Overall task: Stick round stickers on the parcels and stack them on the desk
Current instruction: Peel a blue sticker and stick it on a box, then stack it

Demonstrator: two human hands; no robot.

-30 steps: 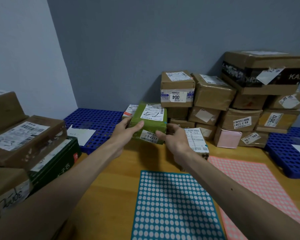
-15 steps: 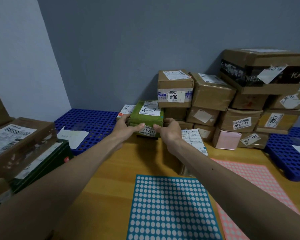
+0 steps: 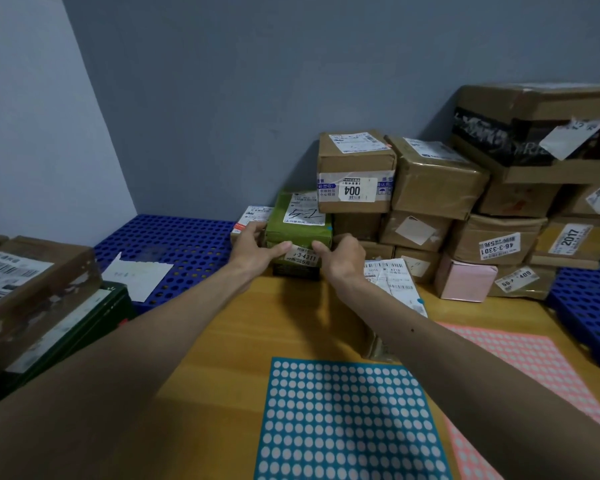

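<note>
Now left hand (image 3: pixel 257 251) and right hand (image 3: pixel 343 258) are clamping the green parcel (image 3: pixel 298 226) by opposite side edges, and it is looking light, rigid, probably tape-slick.

Green parcel (image 3: pixel 300 235), white labels (image 3: pixel 305 213) top & front, level on dark box (image 3: pixel 295 271), beside brown stack (image 3: pixel 430 181).

pale grey wall (image 3: pixel 32 133) at left, darker blue-grey wall (image 3: pixel 291 81) at far side, meeting in a corner; yellow wooden desk (image 3: pixel 291 323) near; dim, even light.
</note>
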